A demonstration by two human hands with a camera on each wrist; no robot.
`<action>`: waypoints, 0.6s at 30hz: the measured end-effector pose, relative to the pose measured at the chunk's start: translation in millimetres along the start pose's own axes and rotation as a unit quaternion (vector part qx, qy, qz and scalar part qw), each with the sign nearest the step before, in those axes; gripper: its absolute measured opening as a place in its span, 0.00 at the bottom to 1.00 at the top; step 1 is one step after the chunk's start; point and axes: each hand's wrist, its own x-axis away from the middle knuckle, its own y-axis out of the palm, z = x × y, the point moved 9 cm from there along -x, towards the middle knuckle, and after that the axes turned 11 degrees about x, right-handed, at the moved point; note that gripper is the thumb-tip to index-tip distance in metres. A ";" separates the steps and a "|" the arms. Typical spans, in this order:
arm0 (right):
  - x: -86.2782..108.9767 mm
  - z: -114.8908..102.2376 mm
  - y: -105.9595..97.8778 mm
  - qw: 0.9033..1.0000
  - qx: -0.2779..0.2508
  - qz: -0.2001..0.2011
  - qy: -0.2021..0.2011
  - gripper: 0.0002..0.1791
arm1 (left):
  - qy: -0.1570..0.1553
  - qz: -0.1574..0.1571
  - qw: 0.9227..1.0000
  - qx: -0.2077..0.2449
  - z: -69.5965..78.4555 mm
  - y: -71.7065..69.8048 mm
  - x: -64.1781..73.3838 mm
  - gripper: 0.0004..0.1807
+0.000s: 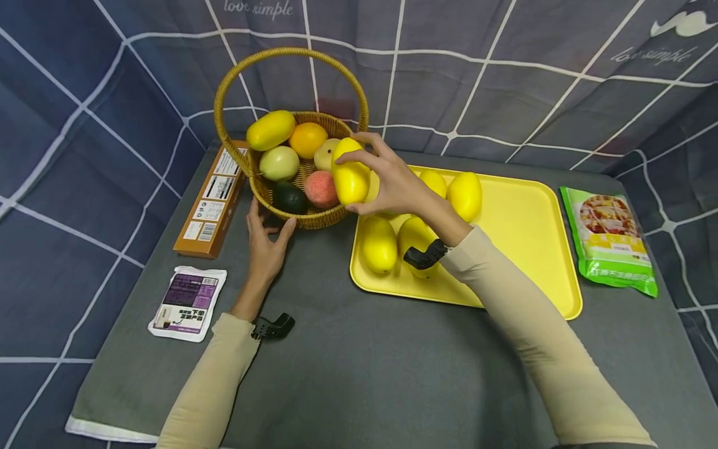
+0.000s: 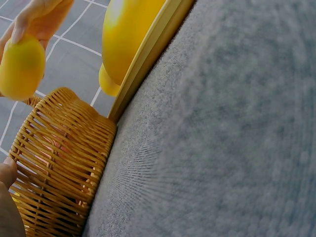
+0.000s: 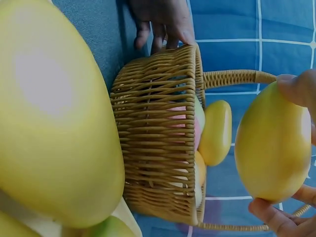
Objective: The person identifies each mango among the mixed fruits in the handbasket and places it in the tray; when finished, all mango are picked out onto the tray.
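Note:
My right hand point(image 1: 392, 178) holds a yellow mango point(image 1: 351, 174) between thumb and fingers, above the right rim of a wicker basket point(image 1: 320, 219). In the right wrist view the held mango hangs apart from the basket. My left hand point(image 1: 266, 240) touches the basket's near left side with spread fingers; in the left wrist view its thumb point(image 2: 7, 173) meets the rim. Inside the basket lie another mango point(image 1: 271, 130), an orange point(image 1: 308, 140), a pale green fruit point(image 1: 279, 163), a peach point(image 1: 321, 189), a dark avocado point(image 1: 290, 197) and a partly hidden pale yellow fruit point(image 1: 325, 155).
A yellow tray point(image 1: 521, 249) right of the basket bears several mangoes point(image 1: 379, 244), some partly behind my right arm. Beyond it lies a green food packet point(image 1: 614, 240). An orange-brown box point(image 1: 209, 209) and a white-purple pouch point(image 1: 187, 304) lie left. The basket's tall handle point(image 1: 288, 51) arches overhead.

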 end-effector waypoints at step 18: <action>33.2 6.6 -24.8 1.000 -0.001 0.004 0.025 0.37 | 0.002 0.000 1.000 -0.007 1.1 -0.9 0.6 0.44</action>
